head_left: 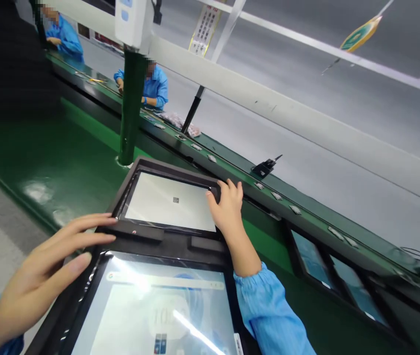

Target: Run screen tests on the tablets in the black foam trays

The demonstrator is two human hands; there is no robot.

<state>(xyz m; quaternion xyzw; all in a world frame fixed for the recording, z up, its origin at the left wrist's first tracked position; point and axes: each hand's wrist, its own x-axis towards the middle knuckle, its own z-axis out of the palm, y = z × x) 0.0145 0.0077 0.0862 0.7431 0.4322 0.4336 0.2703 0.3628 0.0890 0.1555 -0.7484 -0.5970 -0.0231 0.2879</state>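
Note:
In front of me lies a black foam tray (180, 244) with two tablets in separate recesses. The far tablet (173, 202) shows a pale screen with a small dark logo. The near tablet (158, 301) is lit too, showing a home screen with a search bar and bright reflections. My left hand (43, 276) is open, fingers stretched out, with its fingertips at the tray's left side between the tablets. My right hand (228, 207) rests at the far tablet's right edge, fingers apart over the tray rim and thumb by the screen corner.
A green conveyor line (239, 172) with small parts runs diagonally behind the tray. A black device (265, 167) stands on it. More tablets (358, 286) lie in dark trays at right. A green post (130, 108) rises behind. Two people in blue work (156, 86) further off.

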